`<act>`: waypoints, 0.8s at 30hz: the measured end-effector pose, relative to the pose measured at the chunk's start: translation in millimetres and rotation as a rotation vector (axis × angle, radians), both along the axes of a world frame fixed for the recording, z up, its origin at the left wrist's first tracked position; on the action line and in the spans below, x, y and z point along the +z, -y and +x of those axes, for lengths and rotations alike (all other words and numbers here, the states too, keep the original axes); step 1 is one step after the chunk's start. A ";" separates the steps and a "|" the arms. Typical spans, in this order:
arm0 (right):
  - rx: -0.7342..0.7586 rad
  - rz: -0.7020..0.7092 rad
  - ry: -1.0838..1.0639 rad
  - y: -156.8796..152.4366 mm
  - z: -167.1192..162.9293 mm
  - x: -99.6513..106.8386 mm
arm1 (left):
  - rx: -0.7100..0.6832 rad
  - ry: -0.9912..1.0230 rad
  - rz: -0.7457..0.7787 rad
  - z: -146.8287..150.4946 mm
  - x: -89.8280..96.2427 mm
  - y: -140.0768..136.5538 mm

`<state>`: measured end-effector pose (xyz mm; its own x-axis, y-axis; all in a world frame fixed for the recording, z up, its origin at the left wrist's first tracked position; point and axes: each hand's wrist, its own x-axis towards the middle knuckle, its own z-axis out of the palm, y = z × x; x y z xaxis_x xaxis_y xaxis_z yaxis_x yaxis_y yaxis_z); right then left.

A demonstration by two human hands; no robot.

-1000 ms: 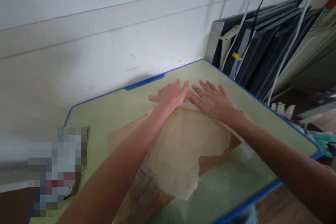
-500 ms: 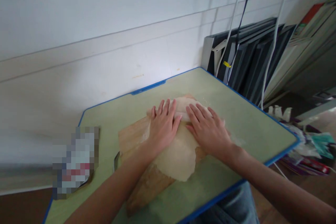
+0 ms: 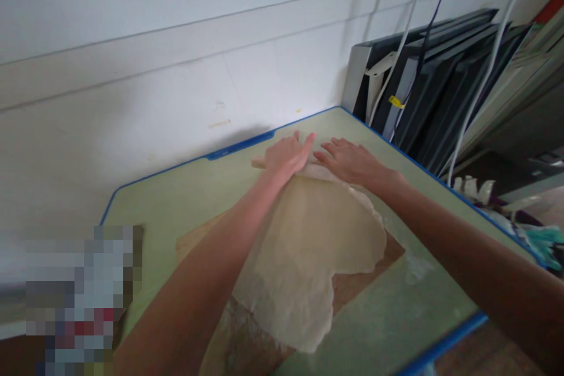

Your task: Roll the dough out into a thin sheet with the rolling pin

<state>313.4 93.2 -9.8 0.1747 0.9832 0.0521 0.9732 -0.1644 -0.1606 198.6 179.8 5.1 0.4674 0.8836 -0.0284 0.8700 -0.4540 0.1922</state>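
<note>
A thin, wide sheet of pale dough (image 3: 317, 235) lies over a wooden board (image 3: 390, 257), overhanging its near edge with an uneven border. Its far end is wrapped round a rolling pin (image 3: 258, 163), whose bare wooden tip pokes out on the left. My left hand (image 3: 287, 154) rests on top of the pin's left part, fingers stretched forward and thumb raised. On the right part lies my right hand (image 3: 350, 160), palm down, with its fingers extended and apart. Neither hand is wrapped round the pin. Dough between and under my hands is partly hidden.
The board lies on a pale green table (image 3: 163, 200) with a blue rim, against a white wall (image 3: 176, 94). A blurred-out package (image 3: 94, 299) sits at the left edge. Dark panels (image 3: 440, 82) lean beyond the right side, with hanging cables (image 3: 480, 94) before them.
Both hands have moved away from me, toward the wall, with the rolling pin. More of the dough now lies unrolled and flat on the near side. The camera view has shifted slightly.
</note>
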 end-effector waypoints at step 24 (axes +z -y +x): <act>0.017 0.101 0.122 12.0 -15.9 -3.8 | -0.058 0.033 0.100 -9.6 -8.4 11.6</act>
<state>297.5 81.1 -13.6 0.1445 0.9747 0.1705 0.9890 -0.1368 -0.0558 189.0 168.2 -3.4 0.5170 0.8527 0.0747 0.8357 -0.5217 0.1716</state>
